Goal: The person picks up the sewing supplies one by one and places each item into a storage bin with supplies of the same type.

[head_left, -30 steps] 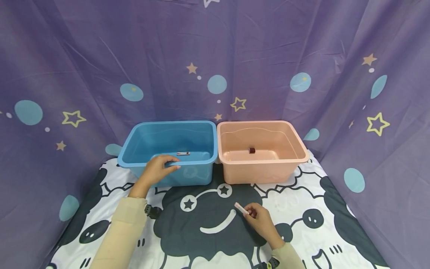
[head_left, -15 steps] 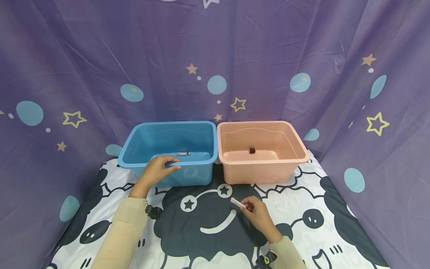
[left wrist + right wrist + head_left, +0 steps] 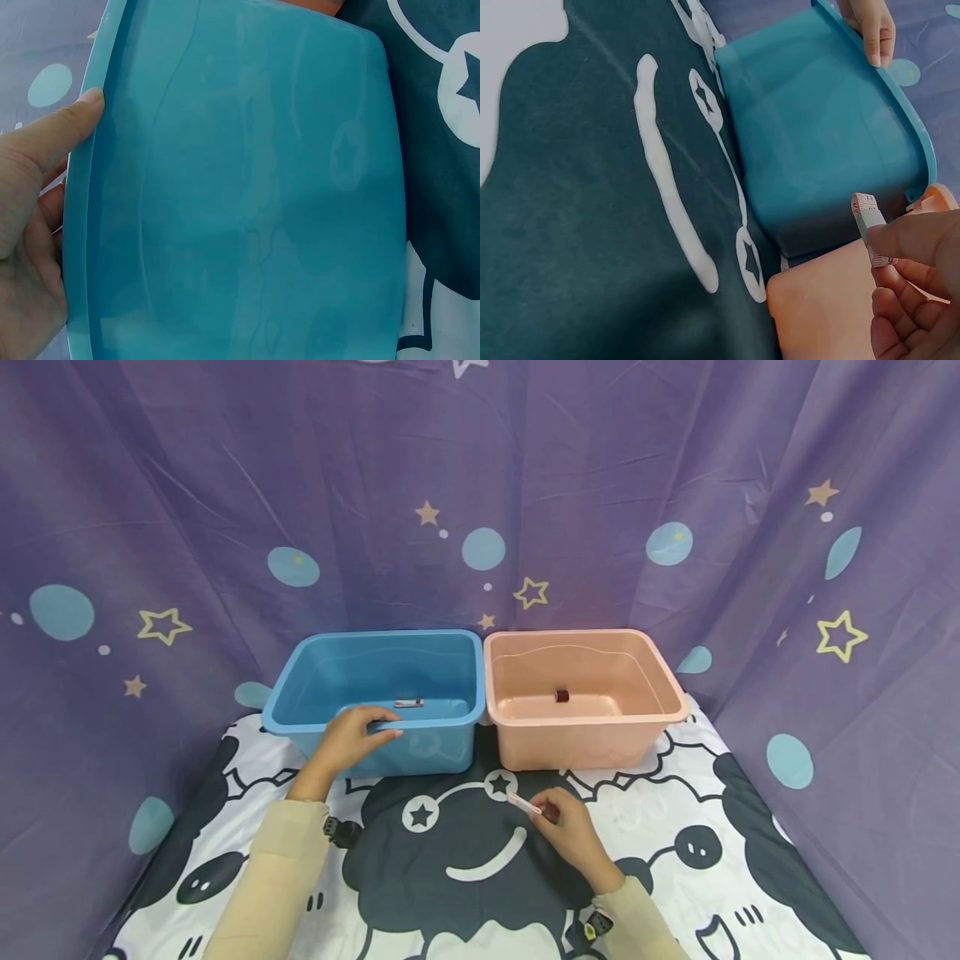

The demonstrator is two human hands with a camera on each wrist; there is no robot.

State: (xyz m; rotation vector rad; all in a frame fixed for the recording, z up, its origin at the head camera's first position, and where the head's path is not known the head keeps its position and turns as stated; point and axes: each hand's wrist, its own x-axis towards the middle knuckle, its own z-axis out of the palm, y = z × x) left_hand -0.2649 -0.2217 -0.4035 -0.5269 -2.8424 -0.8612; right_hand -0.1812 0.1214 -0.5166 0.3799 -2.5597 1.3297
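My right hand point(image 3: 573, 839) pinches a white tape measure point(image 3: 868, 217), folded into a short flat strip, between thumb and fingers. It is above the dark patch of the cloth, in front of the two bins. Black and red markings show on it in the right wrist view. My left hand point(image 3: 348, 743) grips the front rim of a blue plastic bin point(image 3: 255, 172), thumb outside, the other fingers partly hidden behind the rim. Inside this bin lies a small whitish strip point(image 3: 408, 703), too small to make out. A small dark brown cylinder point(image 3: 562, 696) lies in the peach bin point(image 3: 577, 747).
The two bins stand side by side, their rims touching or nearly so, against a purple curtain point(image 3: 585, 468) printed with stars and dots. Under them spreads a black and white cartoon cloth point(image 3: 420, 893). A dark device is strapped at each wrist.
My right hand has moved forward and a little left with the tape measure, closer to the bins. My left hand has stayed on the blue bin's rim.
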